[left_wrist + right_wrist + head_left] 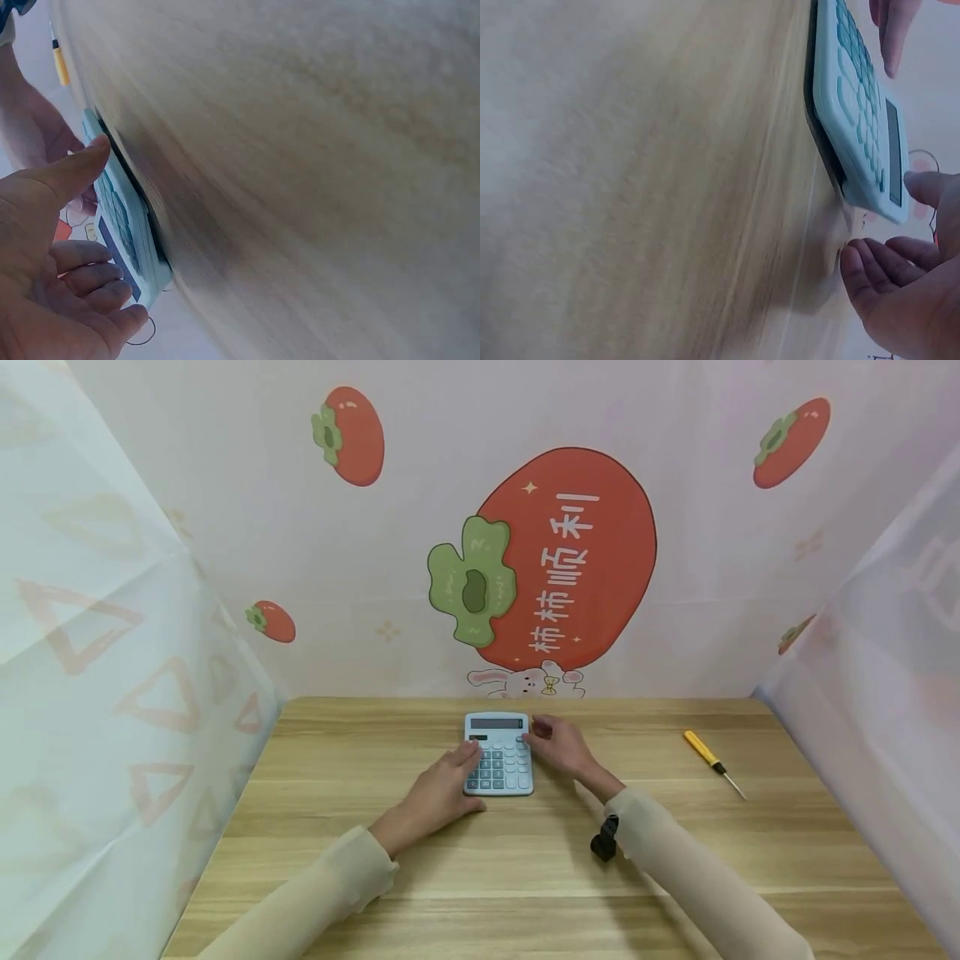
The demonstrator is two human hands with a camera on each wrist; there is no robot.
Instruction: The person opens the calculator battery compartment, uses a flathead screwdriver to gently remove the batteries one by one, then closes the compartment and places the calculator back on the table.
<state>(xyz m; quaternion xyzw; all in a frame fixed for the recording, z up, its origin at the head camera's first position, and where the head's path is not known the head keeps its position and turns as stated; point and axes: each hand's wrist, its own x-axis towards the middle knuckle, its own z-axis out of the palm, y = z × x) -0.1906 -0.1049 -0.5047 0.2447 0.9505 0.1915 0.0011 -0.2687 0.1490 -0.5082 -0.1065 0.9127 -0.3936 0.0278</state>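
A light blue calculator [498, 783] lies flat on the wooden table [525, 893], its dark display at the far end. My left hand [442, 785] is at its left side, fingers over the left part of the keys and the thumb beside the near edge. In the left wrist view, the left hand's fingers are loosely bent near the display. My right hand [561, 747] is at the upper right corner, its thumb at the calculator's edge near the top keys. The right wrist view shows the right hand's other fingers [877, 274] bent, apart from the calculator's side.
A screwdriver [702, 748] with a yellow handle lies at the right of the table, its tip pointing towards the near right. A printed cloth [705, 568] with red persimmons hangs behind the table. Pale cloth sides [112, 693] stand left and right. A black device [604, 842] sits at the right wrist.
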